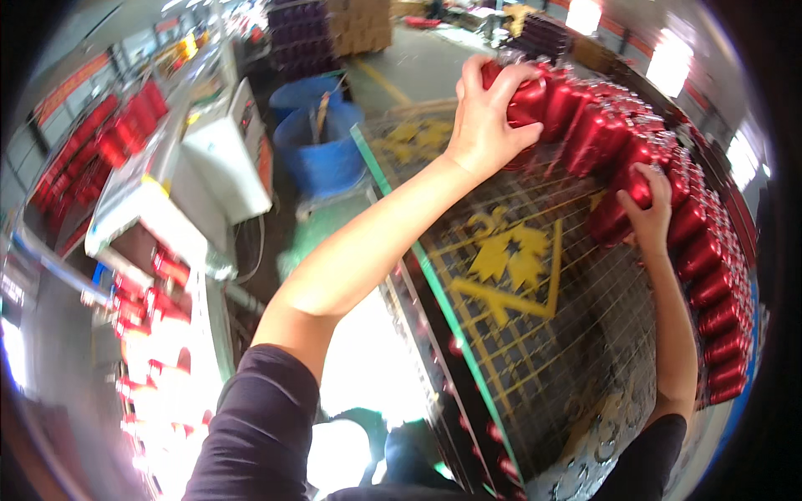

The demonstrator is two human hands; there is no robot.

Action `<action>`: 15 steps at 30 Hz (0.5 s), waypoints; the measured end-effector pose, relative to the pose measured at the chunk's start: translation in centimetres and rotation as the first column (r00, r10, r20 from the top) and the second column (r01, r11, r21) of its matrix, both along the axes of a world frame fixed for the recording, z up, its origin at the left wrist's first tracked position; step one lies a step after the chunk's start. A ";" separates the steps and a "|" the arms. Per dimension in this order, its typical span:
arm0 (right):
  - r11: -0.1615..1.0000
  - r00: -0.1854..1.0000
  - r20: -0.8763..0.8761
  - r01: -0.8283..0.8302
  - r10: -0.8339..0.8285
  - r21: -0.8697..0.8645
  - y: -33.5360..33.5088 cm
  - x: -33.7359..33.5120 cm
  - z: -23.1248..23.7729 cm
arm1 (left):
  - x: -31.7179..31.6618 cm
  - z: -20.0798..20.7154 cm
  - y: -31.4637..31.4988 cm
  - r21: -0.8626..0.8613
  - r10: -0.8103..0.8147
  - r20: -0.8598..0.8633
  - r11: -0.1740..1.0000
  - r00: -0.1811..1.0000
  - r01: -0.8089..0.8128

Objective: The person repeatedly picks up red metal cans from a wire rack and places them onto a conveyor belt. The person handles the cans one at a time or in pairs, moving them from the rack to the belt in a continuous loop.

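Note:
My left hand (487, 117) reaches to the far side of the dark work table (585, 309). Its fingers and thumb close around a shiny red container (528, 102) at the end of a packed row. Nearer and to the right, my right hand (653, 213) grips another shiny red container (612, 210), which leans out from the row. More red containers of the same kind (595, 138) stand close together behind and between my hands. Whether they are jars, bottles or cups I cannot make out. The undersides of both held containers are partly hidden.
Yellow leaf-shaped marks and strips (510, 259) lie on the table, which has a green edge (443, 288). To the left are blue bins (322, 150), a white machine cabinet (230, 150) and racks of red pieces (129, 125). Stacked cartons (359, 25) stand farther back.

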State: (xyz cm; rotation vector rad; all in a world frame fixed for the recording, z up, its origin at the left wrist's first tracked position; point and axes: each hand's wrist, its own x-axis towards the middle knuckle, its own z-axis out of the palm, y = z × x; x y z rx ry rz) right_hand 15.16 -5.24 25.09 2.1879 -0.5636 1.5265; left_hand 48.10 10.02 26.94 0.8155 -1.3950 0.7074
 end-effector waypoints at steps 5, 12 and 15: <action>0.988 0.987 -0.089 -0.139 0.133 -0.064 3.8 2.9 2.3 | 1.0 -6.8 20.0 -0.141 0.158 0.055 0.979 0.986 -0.149; 0.924 0.898 -0.226 -0.380 0.378 0.039 21.6 11.0 2.7 | -8.3 -26.5 43.8 0.334 0.100 -0.514 0.938 0.852 0.091; 0.756 0.718 -0.251 -0.573 0.650 0.318 34.2 14.9 -1.8 | -13.8 -38.0 52.3 0.333 0.180 -0.917 0.835 0.355 0.438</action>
